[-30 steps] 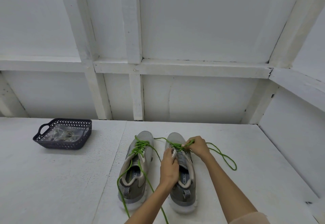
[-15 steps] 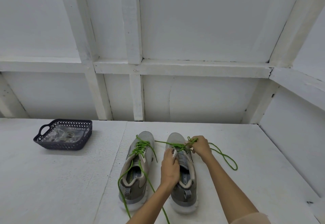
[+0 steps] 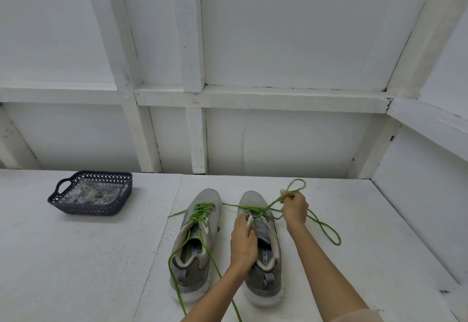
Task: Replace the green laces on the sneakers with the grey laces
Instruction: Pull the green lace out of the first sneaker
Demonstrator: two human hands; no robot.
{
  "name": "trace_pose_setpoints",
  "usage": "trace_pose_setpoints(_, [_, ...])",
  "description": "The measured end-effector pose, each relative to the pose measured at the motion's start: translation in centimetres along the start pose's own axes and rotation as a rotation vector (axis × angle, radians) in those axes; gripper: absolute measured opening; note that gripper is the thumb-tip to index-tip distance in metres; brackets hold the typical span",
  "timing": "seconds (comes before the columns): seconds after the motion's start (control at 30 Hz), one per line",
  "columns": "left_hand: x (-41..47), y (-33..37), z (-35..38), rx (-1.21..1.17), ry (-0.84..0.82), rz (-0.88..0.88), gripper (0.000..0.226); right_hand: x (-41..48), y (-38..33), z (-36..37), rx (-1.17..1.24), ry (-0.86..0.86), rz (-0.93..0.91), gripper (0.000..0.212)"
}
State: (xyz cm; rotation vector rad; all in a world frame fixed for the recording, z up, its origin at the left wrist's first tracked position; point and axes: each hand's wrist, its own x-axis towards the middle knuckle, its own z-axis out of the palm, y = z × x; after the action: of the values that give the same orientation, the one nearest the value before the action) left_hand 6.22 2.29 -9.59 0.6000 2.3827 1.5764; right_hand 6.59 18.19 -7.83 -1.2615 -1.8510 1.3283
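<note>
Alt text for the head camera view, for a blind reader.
A person's right hand pinches a bright green lace from a grey mesh sneaker; the left hand grips its tongue. A second green-laced sneaker stands alongside, a dark perforated plastic basket further left.

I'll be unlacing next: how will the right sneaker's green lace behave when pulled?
Probably floppy: the green lace lies in loose loops on the table beside the right hand. Likely light, being a thin cord. It may snag where it crosses the right sneaker, perhaps why the left hand grips that shoe.
</note>
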Motion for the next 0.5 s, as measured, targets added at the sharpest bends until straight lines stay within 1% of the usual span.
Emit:
trace_pose_setpoints(0.03, [0.0,0.1,0.0,0.004,0.003,-0.003,0.034,0.1,-0.2,-0.3,0.033,0.044,0.014,0.022])
trace_pose_setpoints(0.07, [0.0,0.1,0.0,0.004,0.008,-0.004,0.033,0.2,-0.2,-0.5,0.029,-0.003,0.024,0.024])
trace_pose_setpoints(0.17, [0.0,0.1,0.0,0.012,0.009,-0.01,0.033,-0.2,-0.1,-0.8,-0.114,-0.388,0.063,0.019])
trace_pose_setpoints(0.2, [0.0,0.1,0.0,0.017,0.01,-0.012,0.032,-0.4,0.0,-0.9,-0.157,-0.463,0.074,0.017])
trace_pose_setpoints(0.27, [0.0,0.2,0.0,0.02,0.013,-0.01,0.031,-0.6,0.2,-0.9,-0.143,-0.497,0.088,0.014])
trace_pose_setpoints(0.37, [-0.1,0.3,0.0,0.023,0.02,-0.012,0.03,-1.1,0.2,-1.4,-0.078,-0.508,0.101,0.022])
trace_pose_setpoints(0.5, [-0.2,0.4,0.0,0.026,0.03,-0.018,0.029,-1.1,0.4,-1.8,-0.062,-0.535,0.022,0.016])
